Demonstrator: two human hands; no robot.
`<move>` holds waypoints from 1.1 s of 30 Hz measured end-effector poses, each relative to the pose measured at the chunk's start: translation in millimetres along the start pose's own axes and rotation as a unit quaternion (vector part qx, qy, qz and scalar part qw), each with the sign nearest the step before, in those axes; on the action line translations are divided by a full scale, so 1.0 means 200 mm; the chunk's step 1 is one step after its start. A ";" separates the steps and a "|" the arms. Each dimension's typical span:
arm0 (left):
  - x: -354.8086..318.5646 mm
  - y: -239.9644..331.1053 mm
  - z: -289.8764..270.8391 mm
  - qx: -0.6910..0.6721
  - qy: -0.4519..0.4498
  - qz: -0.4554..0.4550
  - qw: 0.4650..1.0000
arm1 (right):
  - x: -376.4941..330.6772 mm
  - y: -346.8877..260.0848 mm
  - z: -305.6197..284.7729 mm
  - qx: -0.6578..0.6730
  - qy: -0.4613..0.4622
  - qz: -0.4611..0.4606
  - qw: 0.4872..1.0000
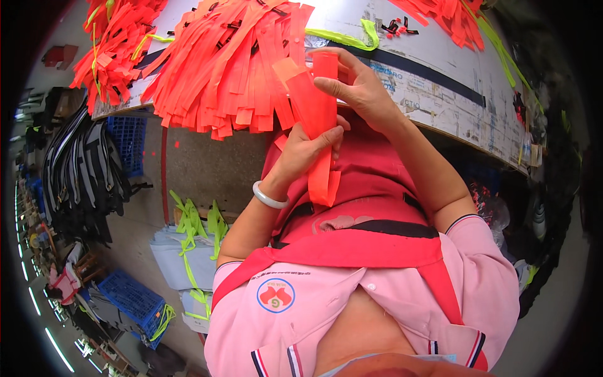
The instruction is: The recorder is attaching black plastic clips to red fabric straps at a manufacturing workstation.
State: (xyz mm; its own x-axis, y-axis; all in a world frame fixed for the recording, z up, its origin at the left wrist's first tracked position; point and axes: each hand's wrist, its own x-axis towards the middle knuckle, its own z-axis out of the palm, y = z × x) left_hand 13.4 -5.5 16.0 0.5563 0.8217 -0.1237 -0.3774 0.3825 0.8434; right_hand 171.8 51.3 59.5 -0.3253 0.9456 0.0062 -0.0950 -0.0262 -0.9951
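Left hand: I see the left hand (300, 152) at about 12 o'clock of the picture's middle, fingers wrapped round the lower part of a bunch of orange strips (316, 107), grasping it from below. A pale bangle (269, 196) sits on that wrist.

Right hand: I log the right hand (355, 85) at 1 o'clock of the left hand, fingers pinched on the top end of the same bunch, thumb across the front.

Strips in hand: held nearly upright between both hands, just in front of the table edge; the loose ends hang down past the left hand toward 6 o'clock, over a red apron (370, 182).

Table: a curved white table (440, 81) runs across the top, from 10 to 2 o'clock.

Pile: a large heap of orange strips (220, 69) lies on the table at 11 o'clock of the hands, ends drooping over the edge. A second heap (116, 44) sits farther out at 10 o'clock, a third (446, 12) at 1 o'clock.

Yellow-green band: one strip (352, 39) lies on the table just above the right hand.

Floor side: blue crates (129, 295) at 8 o'clock; dark straps (81, 169) hang at 9 o'clock; yellow-green bands on folded grey cloth (195, 239) at 7 o'clock.

Clothing: pink shirt (377, 308) at 6 o'clock.
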 end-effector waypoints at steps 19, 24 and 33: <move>0.09 0.18 -0.03 -0.104 -0.003 -0.066 0.992 | 0.12 -0.18 -0.04 -0.245 -0.258 0.047 0.933; 0.10 0.19 -0.03 -0.060 0.009 -0.038 0.997 | 0.09 -0.12 -0.10 -0.183 -0.105 0.003 0.977; 0.10 0.19 -0.03 -0.020 0.055 -0.013 0.998 | 0.01 -0.04 -0.10 -0.068 -0.050 -0.054 0.995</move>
State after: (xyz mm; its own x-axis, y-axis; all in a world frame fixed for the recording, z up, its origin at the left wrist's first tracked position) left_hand 6.0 27.2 42.8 0.4831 0.8516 -0.2032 -0.3938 0.4187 0.8183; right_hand 191.2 59.1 64.7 -0.4128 0.9033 0.1172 -0.0092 0.1245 -0.9922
